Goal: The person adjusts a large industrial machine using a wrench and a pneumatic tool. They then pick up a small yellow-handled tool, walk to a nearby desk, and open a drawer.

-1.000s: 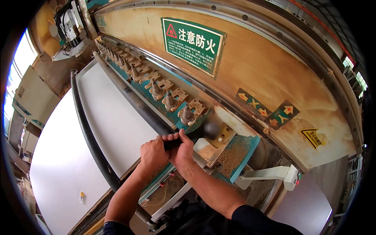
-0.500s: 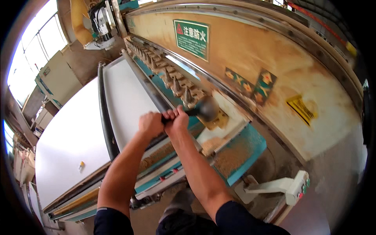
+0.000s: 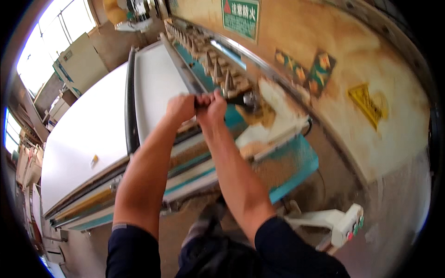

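Both my hands are wrapped around the black handle of a wrench (image 3: 235, 100), held out in front of me. My left hand (image 3: 181, 107) grips the end of the handle, and my right hand (image 3: 213, 107) sits right beside it, closer to the head. The head meets a shiny metal piece (image 3: 251, 98) above a yellowish block (image 3: 265, 114); blur hides how they fit together. Just beyond runs a row of pointed tool holders (image 3: 217, 72) in brown clips.
At left lies a large white panel (image 3: 88, 125) with a small yellow-and-white object (image 3: 94, 160) on it. A black roller (image 3: 131, 102) crosses the machine bed. Sawdust covers a teal ledge (image 3: 296, 160). A pale control arm (image 3: 320, 217) with buttons juts out lower right.
The view has shifted, so the machine and its signs sit higher. My hands remain closed on the handle, and the wrench head has turned, showing the metal piece more plainly.
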`<state>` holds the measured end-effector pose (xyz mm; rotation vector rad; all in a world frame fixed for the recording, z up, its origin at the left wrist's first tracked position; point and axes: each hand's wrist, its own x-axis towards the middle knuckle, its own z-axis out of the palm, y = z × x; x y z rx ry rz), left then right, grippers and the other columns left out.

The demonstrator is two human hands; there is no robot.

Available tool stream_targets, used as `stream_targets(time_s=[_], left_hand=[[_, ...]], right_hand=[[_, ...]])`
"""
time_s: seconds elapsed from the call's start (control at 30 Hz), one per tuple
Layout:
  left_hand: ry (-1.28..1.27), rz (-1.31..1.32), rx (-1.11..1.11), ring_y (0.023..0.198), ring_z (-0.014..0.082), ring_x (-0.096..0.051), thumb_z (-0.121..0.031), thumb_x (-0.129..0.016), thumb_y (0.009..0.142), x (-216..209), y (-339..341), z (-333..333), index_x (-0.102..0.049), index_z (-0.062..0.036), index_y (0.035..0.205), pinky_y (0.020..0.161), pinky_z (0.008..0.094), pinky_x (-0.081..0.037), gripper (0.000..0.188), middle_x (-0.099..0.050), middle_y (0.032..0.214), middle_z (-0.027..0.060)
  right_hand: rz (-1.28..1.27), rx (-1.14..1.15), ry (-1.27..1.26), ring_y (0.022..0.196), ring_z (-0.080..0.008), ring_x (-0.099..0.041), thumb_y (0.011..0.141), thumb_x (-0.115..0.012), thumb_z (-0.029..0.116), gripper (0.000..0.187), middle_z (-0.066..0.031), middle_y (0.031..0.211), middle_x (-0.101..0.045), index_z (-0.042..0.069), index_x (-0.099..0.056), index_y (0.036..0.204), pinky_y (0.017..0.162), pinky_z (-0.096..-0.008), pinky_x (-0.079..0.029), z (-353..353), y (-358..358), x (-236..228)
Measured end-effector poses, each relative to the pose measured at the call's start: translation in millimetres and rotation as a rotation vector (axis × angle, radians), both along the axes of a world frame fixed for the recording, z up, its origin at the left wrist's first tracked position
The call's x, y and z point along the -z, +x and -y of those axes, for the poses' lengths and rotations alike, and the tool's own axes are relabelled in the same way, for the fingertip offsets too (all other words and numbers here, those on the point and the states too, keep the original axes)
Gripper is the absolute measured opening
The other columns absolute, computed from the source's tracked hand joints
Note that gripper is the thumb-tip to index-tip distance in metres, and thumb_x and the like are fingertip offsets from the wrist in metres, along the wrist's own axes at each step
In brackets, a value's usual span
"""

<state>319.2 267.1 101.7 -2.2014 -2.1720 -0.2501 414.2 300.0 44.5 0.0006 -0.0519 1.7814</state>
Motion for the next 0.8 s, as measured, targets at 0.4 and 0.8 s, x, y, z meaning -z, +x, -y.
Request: stream_targets(time_s=[0.4,0.8], left_hand=[[0.016,0.181,0.117,0.081,0.0348,-0.068,-0.019,-0.068,0.075,-7,5,6,-0.066,-0.0086,0.092,0.072,0.0447,-0.053,0.020,-0.070,0.082,0.0133],[-0.126,0.155,-0.011,0.089,0.0355,-0.071,-0.028,-0.071,0.072,-18,105,130,-0.031,0.0064,0.141,0.073,0.0431,-0.057,0.086,-0.071,0.099,0.0215]], right_hand=[[0.163,-0.009,-0.250,0.056,-0.0179,-0.025,0.107,-0.032,0.032,0.048,-0.0005,0.057,-0.024,0.015,-0.026,0.062,0.057,-0.0355,-0.028,12,8,-21],[0.453,-0.338,0.125,0.049,-0.0144,-0.036,0.103,-0.043,0.038,0.044,0.0027,0.055,-0.036,0.016,-0.038,0.065,0.050,-0.0312,-0.032,80,104,0]])
